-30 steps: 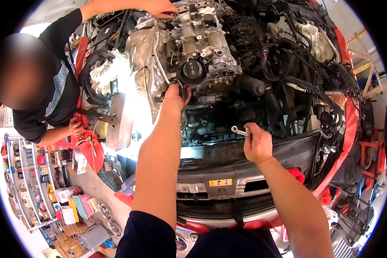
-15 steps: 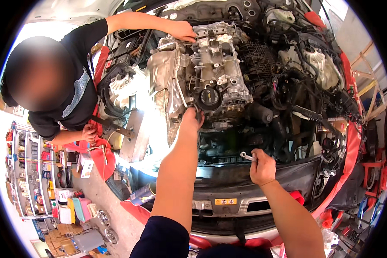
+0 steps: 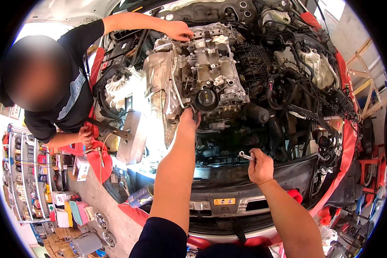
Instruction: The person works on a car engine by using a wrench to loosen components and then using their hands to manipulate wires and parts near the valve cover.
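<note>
My left hand (image 3: pixel 190 119) reaches to the front of the engine (image 3: pixel 210 64), just below the round black oil filler cap (image 3: pixel 205 99). Its fingers are curled beside the lower end of a thin metal pipe (image 3: pixel 178 88); what they grip there is hidden. Over the front edge of the engine bay, my right hand (image 3: pixel 261 167) is closed around a silver wrench (image 3: pixel 246 156). The wrench's ring end sticks out to the left, touching nothing.
A co-worker at the left rests one hand (image 3: pixel 179 31) on the engine's rear; the other hand (image 3: pixel 85 135) is by a red cover (image 3: pixel 99 161). A bright light shines left of the engine. A can (image 3: pixel 140 196) stands near my left forearm. Hoses and wiring (image 3: pixel 288 103) crowd the right.
The whole view has shifted slightly, so the engine sits a little further left. Both my hands stay at nearly the same places, the wrench still in my right hand.
</note>
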Demonstrator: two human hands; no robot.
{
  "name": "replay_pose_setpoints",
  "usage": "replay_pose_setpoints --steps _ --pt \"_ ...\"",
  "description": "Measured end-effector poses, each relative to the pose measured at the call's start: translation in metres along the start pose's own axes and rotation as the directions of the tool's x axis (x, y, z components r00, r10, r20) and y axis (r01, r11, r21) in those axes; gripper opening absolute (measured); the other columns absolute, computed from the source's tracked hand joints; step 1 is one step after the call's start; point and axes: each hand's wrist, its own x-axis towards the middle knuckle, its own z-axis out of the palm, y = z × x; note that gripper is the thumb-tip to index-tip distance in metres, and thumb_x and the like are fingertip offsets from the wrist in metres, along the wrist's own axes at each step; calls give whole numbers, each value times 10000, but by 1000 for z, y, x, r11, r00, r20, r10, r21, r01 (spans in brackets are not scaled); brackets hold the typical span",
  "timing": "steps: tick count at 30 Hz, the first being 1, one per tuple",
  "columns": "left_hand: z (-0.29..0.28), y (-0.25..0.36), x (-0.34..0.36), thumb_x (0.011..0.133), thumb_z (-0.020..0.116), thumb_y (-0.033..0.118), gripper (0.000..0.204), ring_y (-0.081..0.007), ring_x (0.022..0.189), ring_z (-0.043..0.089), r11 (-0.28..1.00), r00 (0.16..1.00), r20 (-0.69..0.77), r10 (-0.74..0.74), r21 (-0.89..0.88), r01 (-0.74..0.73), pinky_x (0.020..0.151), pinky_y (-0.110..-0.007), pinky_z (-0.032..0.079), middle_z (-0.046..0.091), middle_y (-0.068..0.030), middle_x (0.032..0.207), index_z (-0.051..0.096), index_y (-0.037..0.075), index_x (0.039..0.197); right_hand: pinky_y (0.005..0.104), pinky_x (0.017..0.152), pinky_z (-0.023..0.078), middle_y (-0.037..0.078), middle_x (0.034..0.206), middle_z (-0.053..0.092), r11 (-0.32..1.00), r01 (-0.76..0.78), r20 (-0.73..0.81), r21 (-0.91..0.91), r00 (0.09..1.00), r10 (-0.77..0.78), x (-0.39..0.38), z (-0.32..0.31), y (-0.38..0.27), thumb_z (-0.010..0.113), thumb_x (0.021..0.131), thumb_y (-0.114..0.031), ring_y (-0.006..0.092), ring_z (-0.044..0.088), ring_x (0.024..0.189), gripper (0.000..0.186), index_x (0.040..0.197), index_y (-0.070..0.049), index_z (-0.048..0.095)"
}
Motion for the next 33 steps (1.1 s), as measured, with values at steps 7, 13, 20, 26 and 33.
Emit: replay_pose_setpoints --steps 7,13,20,26,33 --pt "-2 1 -7 890 522 175 100 -142 714 624 1000 1000 12 8 -16 -8 636 -308 526 641 -10 826 610 129 876 430 594 482 133 785 625 1000 -9 9 -7 1000 9 0 1 -1 532 825 -34 366 604 680 117 936 -69 541" --pt "8 2 -6 891 519 176 93 -149 649 617 1000 997 -75 -1 -19 0 548 -296 509 632 -16 832 601 134 905 432 598 481 143 793 626 1000 -2 -11 -2 1000 2 -1 2 1 536 818 -27 373 602 686 128 939 -68 544" --pt "-1 1 5 872 529 175 112 -173 718 606 998 999 -22 -47 -35 46 604 -308 514 618 -19 869 594 140 957 438 602 481 151 795 626 1000 -26 7 2 1000 26 -1 2 -1 537 816 -29 381 602 700 130 941 -62 543" --pt "8 -1 -8 898 529 206 137 -153 643 617 999 997 -71 9 -41 -12 520 -288 526 618 -18 745 580 109 817 439 606 481 151 792 626 999 -31 32 -16 999 32 -1 -2 0 538 817 -28 383 602 702 126 938 -62 544" --pt "16 -3 -11 888 563 179 117 -169 635 624 999 993 -118 32 -38 -37 535 -293 554 620 -41 764 587 79 834 444 609 478 161 769 617 1000 -23 -5 -10 1000 23 1 -3 1 536 819 -30 387 598 696 115 929 -61 534"
